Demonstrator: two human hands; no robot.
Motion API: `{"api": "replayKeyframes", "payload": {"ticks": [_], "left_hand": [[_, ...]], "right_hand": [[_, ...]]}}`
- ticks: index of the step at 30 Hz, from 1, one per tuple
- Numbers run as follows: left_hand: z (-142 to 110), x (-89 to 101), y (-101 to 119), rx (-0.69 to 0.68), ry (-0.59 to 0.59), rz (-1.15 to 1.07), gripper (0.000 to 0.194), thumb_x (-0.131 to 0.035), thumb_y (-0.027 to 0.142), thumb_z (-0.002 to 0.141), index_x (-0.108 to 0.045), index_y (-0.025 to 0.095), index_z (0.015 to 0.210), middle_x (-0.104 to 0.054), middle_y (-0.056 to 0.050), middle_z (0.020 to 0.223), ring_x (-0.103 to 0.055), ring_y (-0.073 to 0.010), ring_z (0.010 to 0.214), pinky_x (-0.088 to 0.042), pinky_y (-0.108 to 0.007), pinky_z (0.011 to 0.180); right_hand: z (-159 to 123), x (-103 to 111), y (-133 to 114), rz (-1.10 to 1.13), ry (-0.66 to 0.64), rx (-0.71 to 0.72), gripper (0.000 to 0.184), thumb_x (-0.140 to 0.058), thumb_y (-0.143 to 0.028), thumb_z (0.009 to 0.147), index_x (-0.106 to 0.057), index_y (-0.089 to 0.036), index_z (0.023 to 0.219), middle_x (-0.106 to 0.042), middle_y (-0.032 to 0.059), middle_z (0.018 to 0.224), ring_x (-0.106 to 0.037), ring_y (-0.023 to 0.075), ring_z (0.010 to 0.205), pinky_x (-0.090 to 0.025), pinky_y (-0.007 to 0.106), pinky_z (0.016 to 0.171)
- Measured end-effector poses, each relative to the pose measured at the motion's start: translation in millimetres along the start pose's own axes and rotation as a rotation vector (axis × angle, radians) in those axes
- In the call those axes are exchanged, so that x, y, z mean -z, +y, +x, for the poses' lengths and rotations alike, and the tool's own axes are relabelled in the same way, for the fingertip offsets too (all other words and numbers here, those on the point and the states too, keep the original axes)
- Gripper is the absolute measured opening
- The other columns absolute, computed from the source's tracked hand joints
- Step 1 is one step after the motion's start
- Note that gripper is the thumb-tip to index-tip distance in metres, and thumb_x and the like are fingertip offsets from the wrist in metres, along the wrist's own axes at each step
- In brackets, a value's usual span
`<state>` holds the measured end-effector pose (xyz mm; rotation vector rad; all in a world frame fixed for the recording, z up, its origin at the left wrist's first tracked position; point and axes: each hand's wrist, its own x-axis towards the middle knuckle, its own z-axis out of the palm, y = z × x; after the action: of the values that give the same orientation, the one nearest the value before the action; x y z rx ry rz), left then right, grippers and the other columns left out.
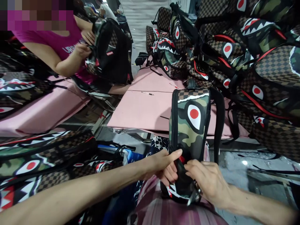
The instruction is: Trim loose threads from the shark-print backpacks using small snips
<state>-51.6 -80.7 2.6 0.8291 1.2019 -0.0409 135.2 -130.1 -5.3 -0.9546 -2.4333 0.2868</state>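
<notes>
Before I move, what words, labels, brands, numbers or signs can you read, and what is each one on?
"URB...": on the co-worker's magenta shirt; the rest is blurred or covered by an arm.
Red label on the co-worker's black backpack: too small to read.
Camouflage backpack in the person's hands: no readable text.
I can make out no other words or numbers.

That's two bare hands, the left hand (167, 167) and the right hand (207, 178), on one camouflage-and-brown-checked backpack (186, 137) showing one red-centred white eye (194, 114)! Beyond, one person in a magenta T-shirt (63, 40) puts two more hands (82, 50) to one black backpack (116, 64). Two pink-topped tables (133, 109), one slim pen (147, 93), and heaped checkered backpacks (276, 67) overlapping too much to count!
</notes>
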Motion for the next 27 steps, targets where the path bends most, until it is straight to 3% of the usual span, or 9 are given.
{"api": "replayKeyframes", "payload": {"ticks": [2,5,9,15,21,27], "left_hand": [[4.3,-6.1,2.9,0.044,0.026,-0.01,0.065,-0.056,0.073,0.057,-0.057,0.009,0.053,-0.062,-0.013,0.055,-0.059,-0.0182,0.047,-0.047,-0.028,0.045],[6.0,-13.5,1.9,0.033,0.044,-0.162,0.04,-0.071,0.046,0.055,-0.056,0.009,0.053,-0.058,-0.007,0.052,-0.056,-0.0137,0.046,-0.048,-0.026,0.048],[6.9,-21.3,-9.6,-0.081,0.08,-0.48,0.024,-0.072,0.023,0.05,-0.053,0.011,0.057,-0.052,0.002,0.052,-0.048,-0.0058,0.045,-0.048,-0.022,0.056],[11.0,-21.6,-21.5,-0.214,0.042,-0.506,0.027,-0.077,0.026,0.052,-0.055,0.01,0.056,-0.052,0.001,0.059,-0.042,-0.003,0.047,-0.04,-0.017,0.05],[9.3,-21.1,-20.5,-0.229,0.045,-0.528,0.03,-0.08,0.027,0.049,-0.059,0.009,0.059,-0.053,0.0,0.06,-0.045,-0.0045,0.051,-0.037,-0.017,0.048],[11.9,-24.1,-19.4,-0.248,0.015,-0.503,0.034,-0.077,0.035,0.056,-0.058,0.01,0.068,-0.058,-0.002,0.064,-0.054,-0.0093,0.058,-0.045,-0.022,0.061]], "right_hand": [[-3.7,-5.1,-6.0,-0.087,0.011,0.06,0.031,-0.027,-0.006,0.086,-0.056,-0.009,0.096,-0.064,0.0109,0.084,-0.06,0.0147,0.067,-0.043,0.024,0.053],[-10.4,-11.4,-9.7,-0.215,0.038,0.161,0.036,-0.025,-0.006,0.087,-0.059,-0.003,0.099,-0.065,0.0171,0.09,-0.061,0.0164,0.068,-0.042,0.026,0.052],[-19.2,-17.3,-8.0,-0.361,0.053,0.25,0.032,-0.035,-0.006,0.083,-0.059,0.002,0.102,-0.065,0.0216,0.095,-0.061,0.0193,0.068,-0.041,0.027,0.05],[-21.2,-19.0,-7.6,-0.454,0.041,0.29,0.028,-0.043,-0.006,0.082,-0.061,0.0,0.103,-0.065,0.0216,0.095,-0.062,0.0203,0.073,-0.042,0.028,0.052],[-19.9,-16.4,-6.8,-0.452,0.054,0.295,0.029,-0.04,-0.004,0.083,-0.061,0.001,0.102,-0.066,0.0208,0.094,-0.063,0.0197,0.071,-0.042,0.028,0.05],[-18.1,-11.3,-2.1,-0.422,0.101,0.239,0.033,-0.032,-0.001,0.083,-0.06,0.003,0.1,-0.066,0.0218,0.092,-0.059,0.0167,0.058,-0.041,0.028,0.047]]}}
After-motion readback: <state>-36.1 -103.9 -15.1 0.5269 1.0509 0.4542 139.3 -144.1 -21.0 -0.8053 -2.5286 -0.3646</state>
